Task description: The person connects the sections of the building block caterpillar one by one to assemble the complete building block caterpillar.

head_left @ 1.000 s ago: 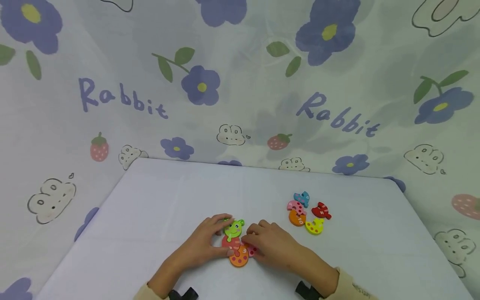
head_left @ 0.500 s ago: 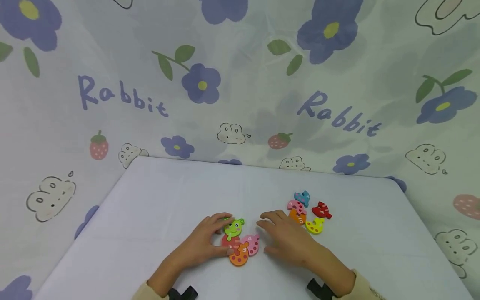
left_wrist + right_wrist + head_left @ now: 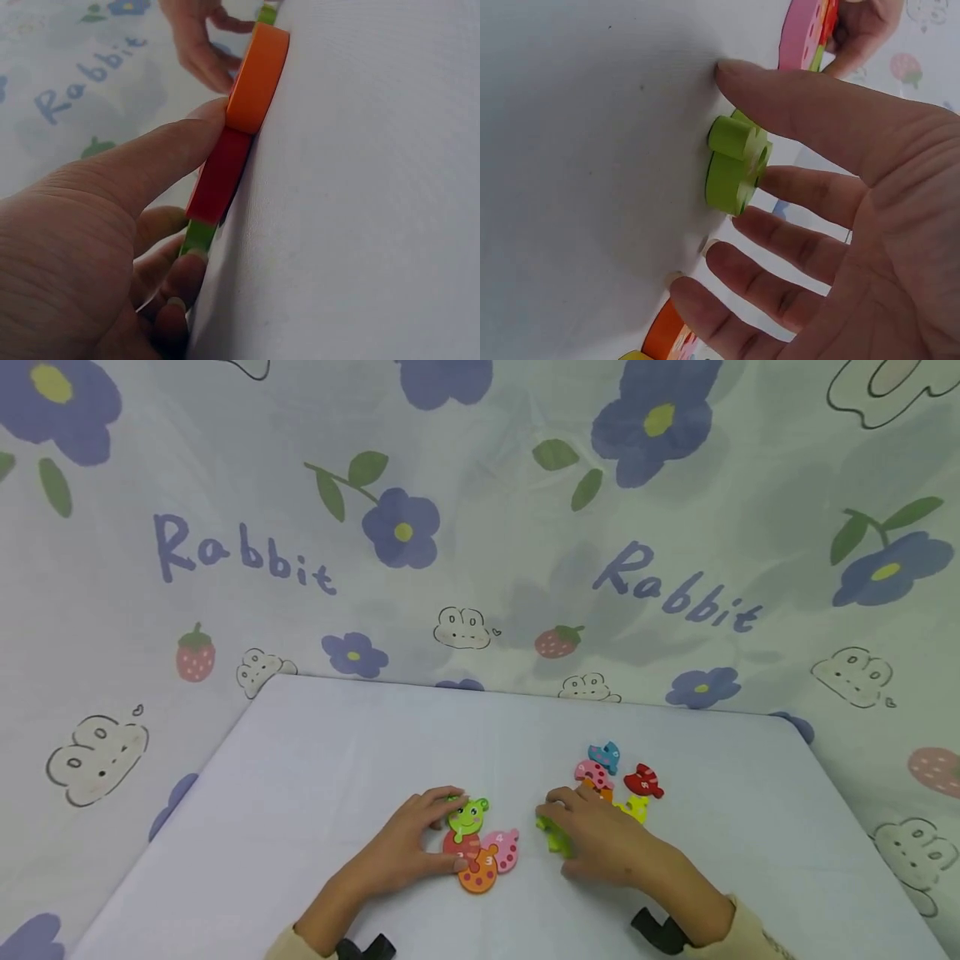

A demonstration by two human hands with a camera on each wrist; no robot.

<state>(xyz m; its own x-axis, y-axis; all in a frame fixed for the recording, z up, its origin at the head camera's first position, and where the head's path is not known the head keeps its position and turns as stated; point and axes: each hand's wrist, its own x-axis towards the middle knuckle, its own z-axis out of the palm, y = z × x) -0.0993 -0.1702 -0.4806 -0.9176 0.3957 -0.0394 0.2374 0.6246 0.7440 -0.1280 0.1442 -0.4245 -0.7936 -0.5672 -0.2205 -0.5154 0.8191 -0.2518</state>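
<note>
My left hand point(image 3: 408, 843) holds a row of joined caterpillar puzzle pieces on the white table. Its fingers are at the smiling green head piece point(image 3: 468, 817), and its thumb presses where the red piece point(image 3: 219, 174) meets the orange piece point(image 3: 477, 878). A pink piece point(image 3: 502, 850) marked 4 adjoins the orange one. To the right, my right hand point(image 3: 600, 839) reaches over a separate green piece point(image 3: 729, 169) on the table. In the right wrist view its fingers are spread, with the index fingertip right at the piece and the thumb apart from it.
Behind the right hand lie more loose pieces: a blue one point(image 3: 603, 758), a pink one point(image 3: 592, 773), a red one point(image 3: 643, 781), a yellow one point(image 3: 636, 809) and a partly hidden orange one point(image 3: 664, 330). A flowered curtain point(image 3: 480, 527) hangs along the table's back edge.
The right hand has let go of the pink piece marked 4, moved right, and come down over the loose green piece. The left hand has stayed in place.
</note>
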